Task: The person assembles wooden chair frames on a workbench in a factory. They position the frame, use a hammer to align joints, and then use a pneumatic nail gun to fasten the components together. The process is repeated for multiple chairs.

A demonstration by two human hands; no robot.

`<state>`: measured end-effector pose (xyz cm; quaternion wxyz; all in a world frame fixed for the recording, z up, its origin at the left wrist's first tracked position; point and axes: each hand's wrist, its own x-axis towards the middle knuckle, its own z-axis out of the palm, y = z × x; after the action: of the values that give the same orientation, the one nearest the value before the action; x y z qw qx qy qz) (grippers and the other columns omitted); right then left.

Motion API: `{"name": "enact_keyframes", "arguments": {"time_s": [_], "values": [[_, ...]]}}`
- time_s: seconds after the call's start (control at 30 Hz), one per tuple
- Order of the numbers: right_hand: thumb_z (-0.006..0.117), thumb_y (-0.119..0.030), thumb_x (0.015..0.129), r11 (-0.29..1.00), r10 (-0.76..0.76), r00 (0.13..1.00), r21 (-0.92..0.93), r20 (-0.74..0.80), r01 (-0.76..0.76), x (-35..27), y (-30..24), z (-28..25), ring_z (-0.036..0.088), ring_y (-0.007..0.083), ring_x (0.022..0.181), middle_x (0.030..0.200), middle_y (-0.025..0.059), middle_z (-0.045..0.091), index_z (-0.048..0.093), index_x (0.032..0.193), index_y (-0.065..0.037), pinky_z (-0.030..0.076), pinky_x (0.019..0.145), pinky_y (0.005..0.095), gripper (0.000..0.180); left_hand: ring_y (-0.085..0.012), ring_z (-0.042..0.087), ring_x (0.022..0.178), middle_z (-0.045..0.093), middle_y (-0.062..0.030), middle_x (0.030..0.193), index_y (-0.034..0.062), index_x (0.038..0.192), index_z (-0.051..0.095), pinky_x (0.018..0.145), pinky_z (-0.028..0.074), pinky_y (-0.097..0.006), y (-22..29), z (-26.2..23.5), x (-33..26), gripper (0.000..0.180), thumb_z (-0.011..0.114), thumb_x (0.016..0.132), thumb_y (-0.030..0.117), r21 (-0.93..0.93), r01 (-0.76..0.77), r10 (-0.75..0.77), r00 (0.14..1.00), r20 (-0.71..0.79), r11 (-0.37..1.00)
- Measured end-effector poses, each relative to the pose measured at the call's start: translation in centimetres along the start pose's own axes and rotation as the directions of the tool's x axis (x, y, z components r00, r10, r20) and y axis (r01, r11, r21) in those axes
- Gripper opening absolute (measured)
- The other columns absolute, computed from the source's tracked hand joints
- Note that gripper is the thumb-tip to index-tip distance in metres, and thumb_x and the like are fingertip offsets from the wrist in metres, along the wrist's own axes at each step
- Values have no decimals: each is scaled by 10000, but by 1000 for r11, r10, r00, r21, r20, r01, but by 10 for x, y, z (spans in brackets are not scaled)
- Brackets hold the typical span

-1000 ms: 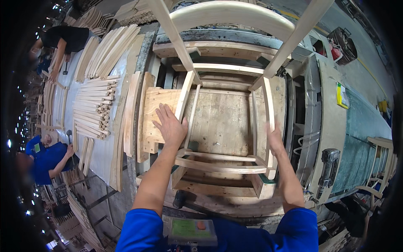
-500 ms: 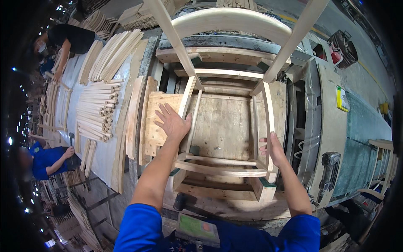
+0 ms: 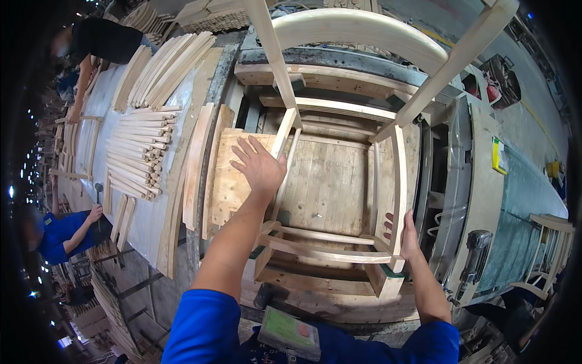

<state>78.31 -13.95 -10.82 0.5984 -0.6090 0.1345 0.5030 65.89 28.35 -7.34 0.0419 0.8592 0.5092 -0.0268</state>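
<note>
A bare wooden chair frame [image 3: 397,182] rests in a low wooden jig, its curved backrest [image 3: 357,27] raised at the far side. My left hand [image 3: 260,167] lies spread at the left side rail [image 3: 284,133], with its thumb side against the wood and its fingers over a pale plywood board [image 3: 233,164]. At the near right corner, my right hand [image 3: 411,238] wraps the right side rail. Its fingers show on the inner side, and the thumb stays outside. A front rail [image 3: 321,250] and a thin stretcher [image 3: 327,235] join the near legs.
Stacked wooden sticks [image 3: 136,155] and curved slats [image 3: 173,70] cover a table at left. There, a person in blue [image 3: 66,233] holds a hammer-like tool [image 3: 99,193]. A dark mallet [image 3: 265,294] lies close to my body. At right sits a power tool [image 3: 477,252].
The chair frame has shifted rightward and slightly nearer, its backrest swinging right more than the jig. Both hands have moved along with it, keeping their places at the side rails.
</note>
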Motion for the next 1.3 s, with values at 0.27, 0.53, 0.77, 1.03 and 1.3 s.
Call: {"name": "enact_keyframes", "arguments": {"time_s": [0.27,0.53,0.77,1.03,1.3], "values": [[347,-901,918,979,-29,993,-203,-114,5,4,13,3,450,317,1384,1625,179,362,335,1608,-5,317,1186,480,1131,-576,180,1519,214,-375,1627,-117,1572,255,1181,205,-735,1,0,0,1022,739,859,432,32,-14,14,1000,-24,999],[393,-834,957,980,-194,970,10,-147,197,-8,-20,-9,394,346,1454,1627,196,374,163,1682,-149,309,1177,544,1023,-569,159,1532,192,-376,1639,-120,1580,237,1211,182,-702,0,-3,-3,1026,732,858,413,30,18,-18,1000,1,999],[313,-751,1035,984,-142,987,-120,-75,133,3,12,9,139,269,1590,1727,168,135,80,1676,-33,139,1278,450,990,-558,173,1532,211,-366,1638,-108,1588,240,1227,192,-666,12,-2,-1,1021,728,857,413,29,2,-3,1000,12,1000],[600,-163,1023,181,-859,494,-982,-131,55,-160,-16,-50,666,401,1074,1222,238,665,626,1340,24,515,964,441,369,-537,154,1548,207,-360,1648,-107,1593,223,1242,177,-654,3,1,-4,1040,730,864,434,59,19,-20,1000,13,998],[548,-165,1038,117,-612,504,-700,-610,-705,-272,59,-138,679,466,888,994,252,647,642,1205,38,535,743,550,279,-556,200,1526,223,-371,1634,-112,1587,236,1232,201,-661,9,-1,-2,1037,746,857,421,45,-11,11,1000,2,999]]}}
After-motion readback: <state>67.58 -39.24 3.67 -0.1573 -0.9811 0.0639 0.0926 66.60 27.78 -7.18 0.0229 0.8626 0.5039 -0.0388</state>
